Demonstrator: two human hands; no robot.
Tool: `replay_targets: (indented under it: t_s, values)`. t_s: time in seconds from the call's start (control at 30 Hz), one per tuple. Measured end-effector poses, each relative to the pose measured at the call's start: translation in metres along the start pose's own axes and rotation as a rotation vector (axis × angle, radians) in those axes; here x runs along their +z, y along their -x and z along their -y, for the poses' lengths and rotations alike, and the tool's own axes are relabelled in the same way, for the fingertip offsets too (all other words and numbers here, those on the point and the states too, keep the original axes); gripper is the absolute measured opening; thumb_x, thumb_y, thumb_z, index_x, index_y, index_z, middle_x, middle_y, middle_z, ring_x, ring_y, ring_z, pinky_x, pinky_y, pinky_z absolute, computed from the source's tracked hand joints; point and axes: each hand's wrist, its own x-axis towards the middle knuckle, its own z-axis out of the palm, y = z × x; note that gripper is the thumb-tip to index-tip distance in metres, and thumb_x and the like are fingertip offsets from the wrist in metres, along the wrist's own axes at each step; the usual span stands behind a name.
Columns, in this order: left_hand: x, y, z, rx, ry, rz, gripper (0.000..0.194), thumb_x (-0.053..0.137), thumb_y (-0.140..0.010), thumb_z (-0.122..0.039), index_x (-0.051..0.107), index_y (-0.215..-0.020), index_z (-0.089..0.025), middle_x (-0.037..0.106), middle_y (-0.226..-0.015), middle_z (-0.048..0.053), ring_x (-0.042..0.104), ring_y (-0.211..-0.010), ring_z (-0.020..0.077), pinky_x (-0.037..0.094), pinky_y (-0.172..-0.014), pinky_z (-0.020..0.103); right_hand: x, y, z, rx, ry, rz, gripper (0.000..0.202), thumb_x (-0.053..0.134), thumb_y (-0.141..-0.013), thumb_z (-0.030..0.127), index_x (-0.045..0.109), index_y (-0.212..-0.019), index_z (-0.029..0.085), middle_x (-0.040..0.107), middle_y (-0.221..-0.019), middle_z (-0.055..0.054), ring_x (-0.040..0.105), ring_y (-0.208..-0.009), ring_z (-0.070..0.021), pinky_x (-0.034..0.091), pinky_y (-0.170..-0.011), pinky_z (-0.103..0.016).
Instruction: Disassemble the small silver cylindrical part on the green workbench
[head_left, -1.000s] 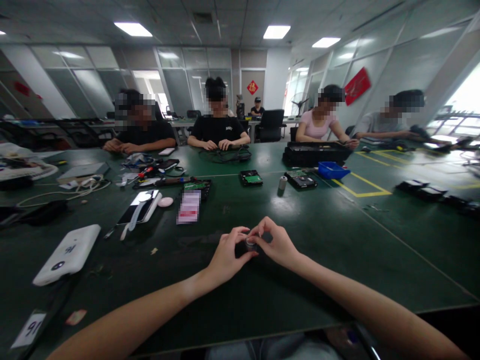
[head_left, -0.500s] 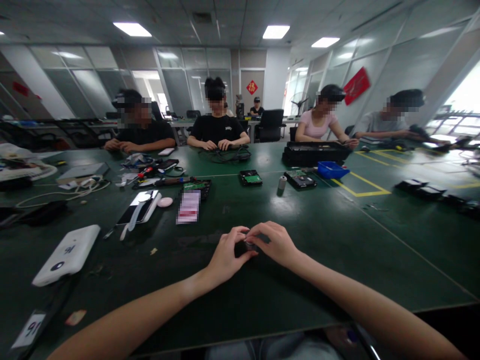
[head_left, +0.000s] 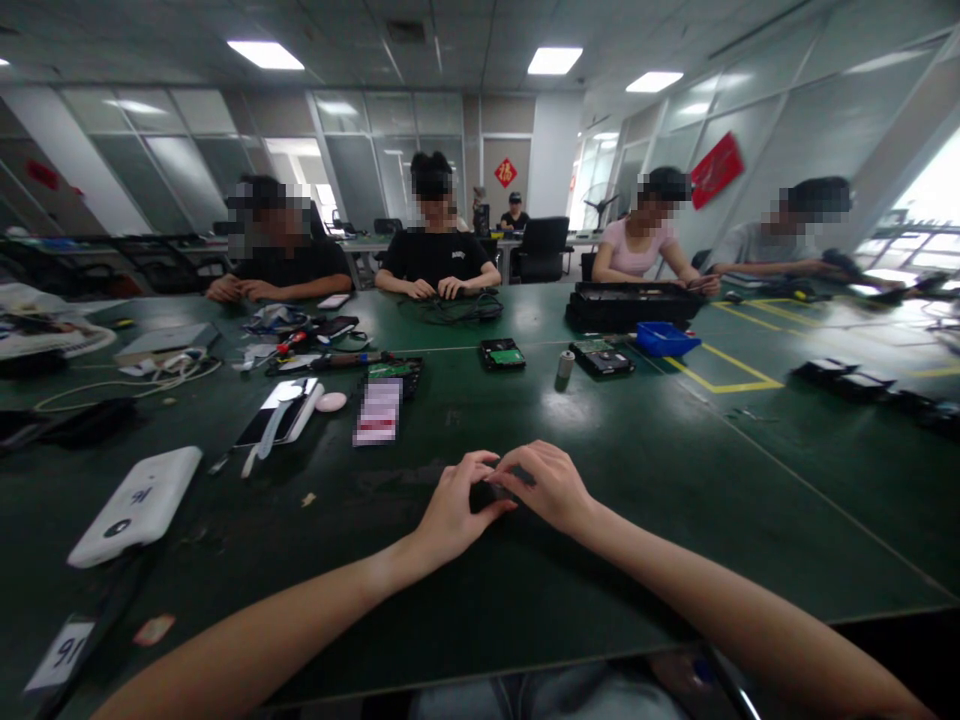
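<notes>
Knuckles arched lower than a second ago, the right hand point(head_left: 551, 487) bunches its fingers by a small, dark, mostly hidden object point(head_left: 491, 492) above the smooth green counter point(head_left: 637, 470), opposite the left hand point(head_left: 454, 508), fingers half-open, grip indeterminable; uneven pressure could dislodge it.

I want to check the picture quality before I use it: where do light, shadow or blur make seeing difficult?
All in head view: the right window is washed out; glare whitens the table near the cylinder; the gap between left hand and right hand is dark, hiding details; black parts at far right look blurred.
</notes>
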Motion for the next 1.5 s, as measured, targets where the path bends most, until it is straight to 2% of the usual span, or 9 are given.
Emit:
replay_targets:
  t_s: [0.23,0.33,0.47,0.6,0.87,0.97,1.23,1.4,1.5]
  values:
    - [0.002,0.002,0.0,-0.032,0.019,-0.039,0.052,0.078,-0.073,-0.029,0.05,-0.117,-0.023,0.063,-0.114,0.004,0.06,-0.103,0.0235,0.045,-0.091,0.04,0.002,0.002,-0.004,-0.054,-0.003,-0.001,0.012,0.058,-0.091,0.03,0.064,-0.093,0.02,0.072,-0.079,-0.002,0.065,-0.067,-0.0132,0.045,-0.067,-0.025]
    - [0.0,0.001,-0.002,-0.035,0.01,-0.009,0.045,0.076,-0.075,-0.031,0.054,-0.114,-0.024,0.062,-0.117,0.005,0.059,-0.105,0.0243,0.045,-0.092,0.041,-0.001,0.002,-0.006,-0.043,-0.047,0.055,0.009,0.059,-0.09,0.027,0.066,-0.09,0.021,0.072,-0.077,-0.001,0.065,-0.067,-0.0133,0.046,-0.068,-0.026]
    - [-0.002,0.001,-0.004,-0.026,0.005,0.005,0.04,0.074,-0.077,-0.03,0.056,-0.112,-0.024,0.059,-0.122,0.005,0.058,-0.107,0.0245,0.045,-0.093,0.041,-0.011,-0.002,-0.005,0.071,-0.205,0.191,0.007,0.062,-0.087,0.02,0.067,-0.09,0.022,0.072,-0.083,-0.001,0.066,-0.076,-0.0152,0.049,-0.074,-0.028]
    - [-0.001,0.001,-0.003,-0.028,0.004,-0.007,0.041,0.075,-0.076,-0.03,0.056,-0.111,-0.024,0.058,-0.123,0.005,0.058,-0.109,0.025,0.045,-0.094,0.041,-0.021,-0.006,-0.002,0.205,-0.353,0.247,0.015,0.058,-0.086,0.012,0.066,-0.095,0.021,0.07,-0.09,-0.002,0.065,-0.083,-0.0152,0.051,-0.077,-0.028]
    - [0.0,0.001,-0.001,-0.019,-0.004,-0.008,0.037,0.074,-0.076,-0.032,0.057,-0.108,-0.024,0.058,-0.124,0.004,0.058,-0.108,0.0232,0.045,-0.093,0.038,-0.011,-0.003,-0.002,0.189,-0.327,0.173,0.021,0.055,-0.078,-0.001,0.061,-0.079,0.019,0.068,-0.082,-0.001,0.062,-0.079,-0.0152,0.049,-0.075,-0.028]
    - [0.0,0.001,-0.001,-0.019,0.014,-0.006,0.045,0.075,-0.075,-0.031,0.053,-0.114,-0.024,0.061,-0.12,0.004,0.06,-0.106,0.0233,0.044,-0.093,0.039,-0.008,-0.001,-0.003,0.205,-0.337,0.132,0.023,0.053,-0.077,-0.004,0.056,-0.074,0.019,0.067,-0.081,-0.001,0.062,-0.079,-0.0154,0.049,-0.074,-0.028]
    - [0.001,0.002,-0.001,-0.042,0.017,-0.007,0.043,0.074,-0.076,-0.03,0.054,-0.113,-0.025,0.063,-0.116,0.004,0.059,-0.107,0.0246,0.044,-0.093,0.041,-0.009,-0.004,0.001,0.182,-0.195,0.145,0.007,0.064,-0.084,0.019,0.059,-0.09,0.019,0.067,-0.084,-0.003,0.063,-0.078,-0.0156,0.049,-0.073,-0.028]
    - [0.001,0.002,-0.001,-0.037,0.025,-0.02,0.047,0.075,-0.075,-0.03,0.052,-0.115,-0.024,0.061,-0.118,0.004,0.058,-0.107,0.0244,0.045,-0.094,0.042,-0.008,-0.003,0.001,0.06,-0.148,0.12,0.011,0.059,-0.089,0.022,0.062,-0.099,0.021,0.071,-0.089,-0.003,0.065,-0.078,-0.0157,0.049,-0.074,-0.03]
    - [0.0,0.002,-0.001,-0.033,0.02,-0.012,0.041,0.074,-0.076,-0.031,0.054,-0.111,-0.024,0.059,-0.121,0.004,0.057,-0.108,0.0247,0.046,-0.093,0.042,-0.01,-0.004,0.001,0.078,-0.164,0.129,0.009,0.061,-0.088,0.024,0.064,-0.095,0.022,0.072,-0.087,-0.002,0.066,-0.076,-0.0155,0.05,-0.073,-0.03]
